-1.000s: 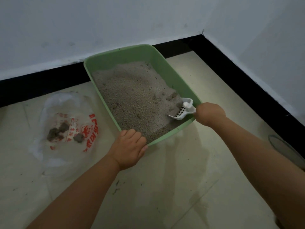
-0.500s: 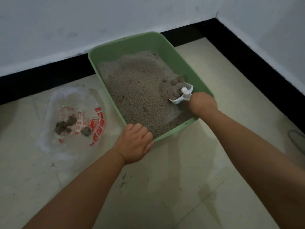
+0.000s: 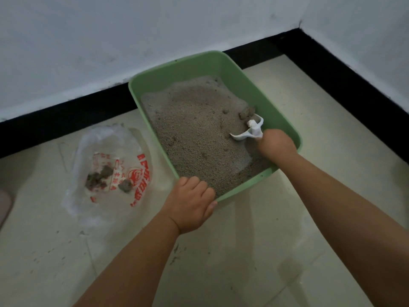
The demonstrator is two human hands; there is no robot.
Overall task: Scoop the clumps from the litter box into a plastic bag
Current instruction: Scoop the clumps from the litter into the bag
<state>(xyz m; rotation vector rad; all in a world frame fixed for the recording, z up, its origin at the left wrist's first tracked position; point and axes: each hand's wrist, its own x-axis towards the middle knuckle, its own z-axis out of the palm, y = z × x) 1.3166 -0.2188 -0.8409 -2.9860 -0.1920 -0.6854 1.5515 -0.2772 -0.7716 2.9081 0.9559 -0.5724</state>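
A green litter box (image 3: pixel 234 69) full of grey litter sits on the floor near the wall corner. My left hand (image 3: pixel 191 202) grips its near rim, fingers curled over the edge. My right hand (image 3: pixel 276 144) is inside the box at the right side and holds a white slotted scoop (image 3: pixel 250 130), whose blade is dug into the litter. A dark clump (image 3: pixel 246 113) lies just beyond the scoop, against the right wall. Left of the box, a clear plastic bag (image 3: pixel 106 165) with red print lies flat, with several dark clumps (image 3: pixel 101 177) in it.
White walls with a black skirting strip (image 3: pixel 66 116) run behind and to the right of the box. The pale tiled floor (image 3: pixel 232 262) carries scattered litter grains. A grey object (image 3: pixel 3 202) shows at the left edge.
My right hand has pushed the scoop farther into the box, along the right wall toward the clump. My left hand has kept its grip on the rim. The camera view has shifted.
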